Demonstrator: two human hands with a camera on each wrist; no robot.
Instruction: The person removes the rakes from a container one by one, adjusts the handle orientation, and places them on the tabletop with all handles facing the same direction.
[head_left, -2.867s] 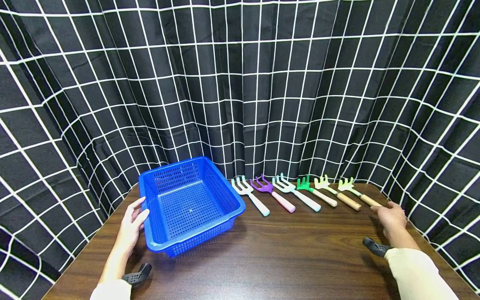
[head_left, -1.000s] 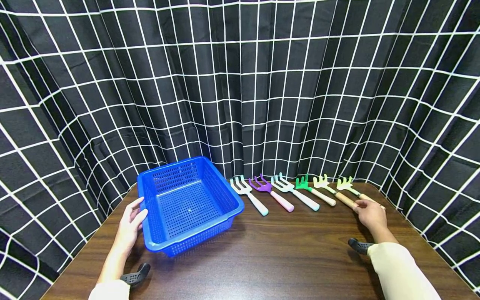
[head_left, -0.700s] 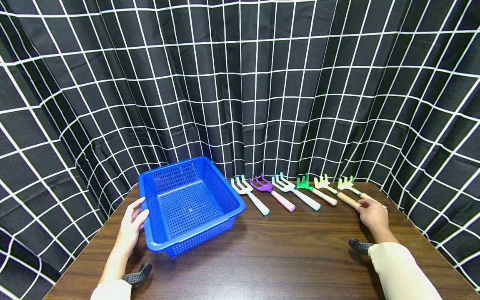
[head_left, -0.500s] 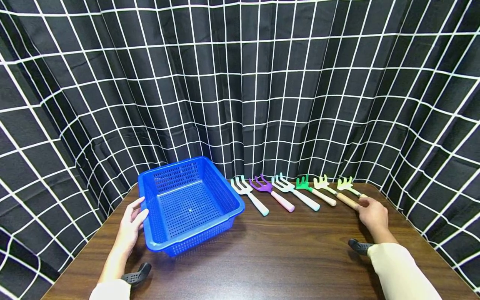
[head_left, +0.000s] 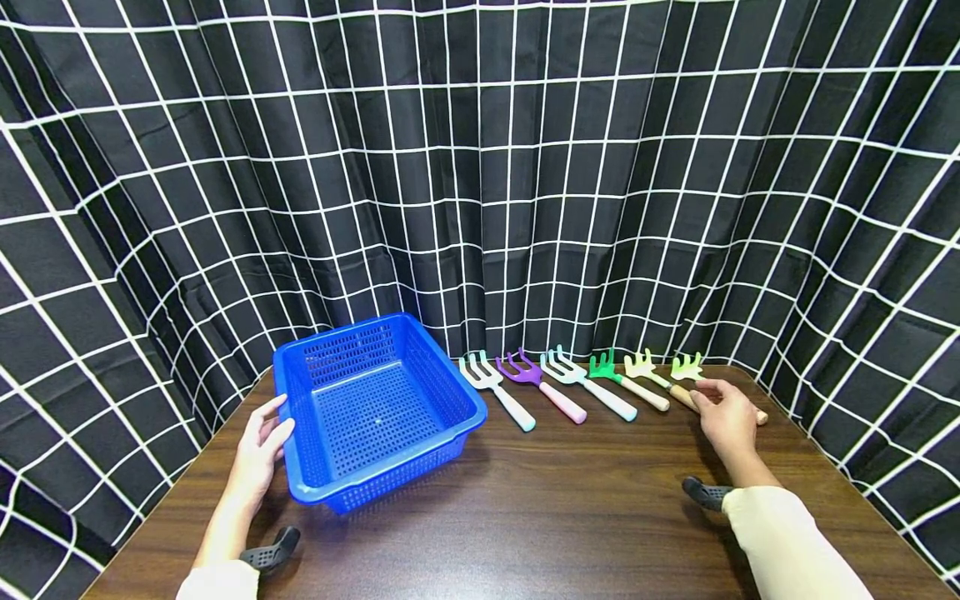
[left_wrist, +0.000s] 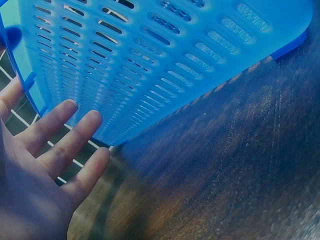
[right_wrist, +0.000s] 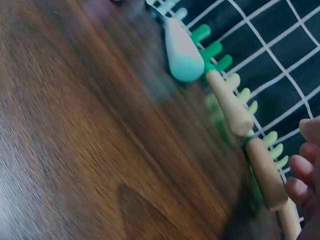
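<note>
A blue perforated plastic basket (head_left: pixel 382 417) stands at the left of the table. My left hand (head_left: pixel 258 446) holds its left rim between thumb and index finger; in the left wrist view the other fingers (left_wrist: pixel 70 150) spread loosely below the basket's wall. Hand forks lie in a row to the right. My right hand (head_left: pixel 727 417) is over the two rightmost, a fork with a tan wooden handle (head_left: pixel 682 396) and a pale-green-tined fork (head_left: pixel 686 367) whose handle it partly hides. In the right wrist view its relaxed fingertips (right_wrist: pixel 300 167) are just beside the tan handle (right_wrist: pixel 265 172).
Left of those lie a green fork (head_left: pixel 603 367), a pale blue fork (head_left: pixel 588 383), a purple fork with pink handle (head_left: pixel 562 402) and a white-and-mint fork (head_left: pixel 513 408). A black gridded curtain (head_left: pixel 510 167) hangs behind the brown wooden table (head_left: pixel 525 517).
My right hand has moved left from the rightmost fork to the tan-handled one, then slightly up and off its handle end. The forks lie as before. My left hand stays at the basket rim.
</note>
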